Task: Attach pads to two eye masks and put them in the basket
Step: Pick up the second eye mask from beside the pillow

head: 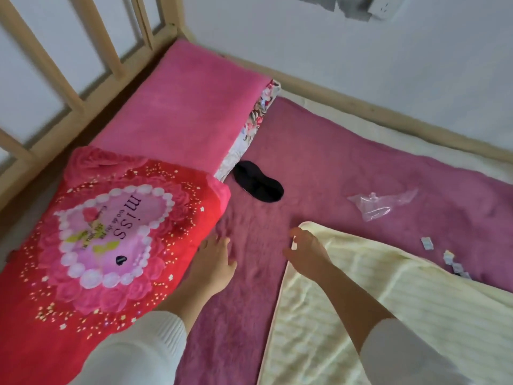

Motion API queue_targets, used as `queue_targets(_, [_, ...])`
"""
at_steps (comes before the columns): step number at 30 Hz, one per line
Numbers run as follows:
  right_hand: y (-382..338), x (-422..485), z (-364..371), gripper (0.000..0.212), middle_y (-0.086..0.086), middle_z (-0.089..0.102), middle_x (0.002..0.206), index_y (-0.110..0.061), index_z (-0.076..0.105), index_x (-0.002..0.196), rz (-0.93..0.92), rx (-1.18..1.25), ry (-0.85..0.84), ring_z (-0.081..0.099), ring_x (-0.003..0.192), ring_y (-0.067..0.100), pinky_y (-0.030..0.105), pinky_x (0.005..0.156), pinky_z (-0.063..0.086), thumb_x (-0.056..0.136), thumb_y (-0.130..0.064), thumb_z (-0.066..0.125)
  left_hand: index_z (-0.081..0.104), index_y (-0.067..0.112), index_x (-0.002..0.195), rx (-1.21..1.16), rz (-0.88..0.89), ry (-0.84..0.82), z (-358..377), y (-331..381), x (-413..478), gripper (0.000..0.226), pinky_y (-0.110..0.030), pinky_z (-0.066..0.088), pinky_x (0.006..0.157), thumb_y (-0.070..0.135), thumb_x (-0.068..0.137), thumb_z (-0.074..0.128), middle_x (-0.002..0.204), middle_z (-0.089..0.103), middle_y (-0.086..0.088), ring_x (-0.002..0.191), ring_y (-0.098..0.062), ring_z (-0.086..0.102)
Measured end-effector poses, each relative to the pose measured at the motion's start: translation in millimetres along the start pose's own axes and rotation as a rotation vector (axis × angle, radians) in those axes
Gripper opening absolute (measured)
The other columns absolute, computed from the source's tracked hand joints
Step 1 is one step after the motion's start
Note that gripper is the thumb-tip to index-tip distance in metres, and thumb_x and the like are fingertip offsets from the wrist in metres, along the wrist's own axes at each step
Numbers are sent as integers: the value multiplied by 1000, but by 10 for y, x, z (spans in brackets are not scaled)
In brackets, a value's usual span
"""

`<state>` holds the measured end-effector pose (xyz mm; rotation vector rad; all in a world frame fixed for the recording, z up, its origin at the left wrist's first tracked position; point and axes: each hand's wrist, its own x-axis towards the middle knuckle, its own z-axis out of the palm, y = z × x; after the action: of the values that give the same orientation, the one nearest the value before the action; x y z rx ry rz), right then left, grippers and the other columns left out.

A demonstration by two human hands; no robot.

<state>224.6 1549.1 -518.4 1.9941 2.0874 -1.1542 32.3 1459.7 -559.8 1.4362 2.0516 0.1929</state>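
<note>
A black eye mask (258,185) lies flat on the purple plush blanket (333,168), just right of the pillows. My left hand (215,259) hovers over the blanket below the mask, fingers spread, holding nothing. My right hand (305,250) sits at the corner of a pale yellow blanket (374,315), fingers loosely curled, with nothing in it that I can see. Several small white packets (427,243) lie at the right, some near the yellow blanket's edge (455,266). A small black pad (120,259) rests on the red pillow. No basket is in view.
A red heart-print pillow (83,245) lies at the left, and a pink pillow (188,107) behind it. An empty clear plastic bag (377,204) lies on the blanket at the right. A wooden bed frame (55,79) and a white wall border the bed.
</note>
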Motion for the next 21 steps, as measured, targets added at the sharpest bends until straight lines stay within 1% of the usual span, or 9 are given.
queue_targets(2, [45,431,77,33,6,55,108,-15,50,113,-33,-110,-5,53,84,23,31,66,39,81,-21,55,30,10,145,36,27,25,217,-124,315,60,-40,29,116,30,92,50,152,32,-15,141,-29,27])
queue_targets(4, [89,821,176,37,10,54,113,-14,44,118,-47,-188,1,56,93,29,35,67,41,83,-19,55,18,11,150,96,50,38,467,-280,581,69,-39,22,120,40,94,45,158,17,-18,147,-30,16])
queue_targets(7, [116,1289,340,67,11,52,124,-28,23,143,-102,-219,58,57,106,33,41,75,48,86,-18,58,6,15,152,177,26,-11,831,-496,855,80,-43,15,120,54,92,41,161,-2,-20,149,-33,3])
queue_targets(9, [142,1555,454,81,11,52,122,-37,9,148,-155,-267,99,56,105,32,42,76,47,87,-16,57,8,14,152,224,20,-28,1050,-574,966,83,-45,12,120,57,90,41,160,-3,-23,148,-36,2])
queue_targets(11, [172,1780,570,80,11,54,117,-42,6,148,-195,-346,126,55,102,30,39,74,44,89,-17,54,17,11,151,237,46,41,1206,-619,1010,83,-48,12,119,57,87,44,159,5,-27,147,-40,8])
queue_targets(13, [198,1941,651,70,10,53,120,-42,15,147,-199,-395,159,53,106,29,41,77,44,92,-21,52,25,9,149,232,73,126,1325,-669,1017,82,-49,16,116,59,85,41,157,14,-28,145,-41,16])
queue_targets(15, [223,2050,686,55,9,54,122,-36,34,143,-218,-408,227,52,108,30,41,79,45,93,-24,52,25,10,148,238,77,156,1373,-705,1032,83,-50,17,115,61,84,35,157,15,-28,145,-41,17])
queue_targets(18, [180,2111,632,31,11,62,112,-24,63,121,-200,-324,308,57,99,32,36,70,39,93,-19,48,18,13,151,230,56,90,1351,-715,1048,86,-48,10,117,64,83,30,159,5,-26,147,-38,6])
queue_targets(21, [109,1950,507,26,13,63,103,-15,70,107,-217,-229,341,59,92,34,34,68,37,93,-19,49,3,17,152,247,16,-30,1230,-663,1053,85,-43,-2,119,63,87,32,159,-14,-21,148,-34,-11])
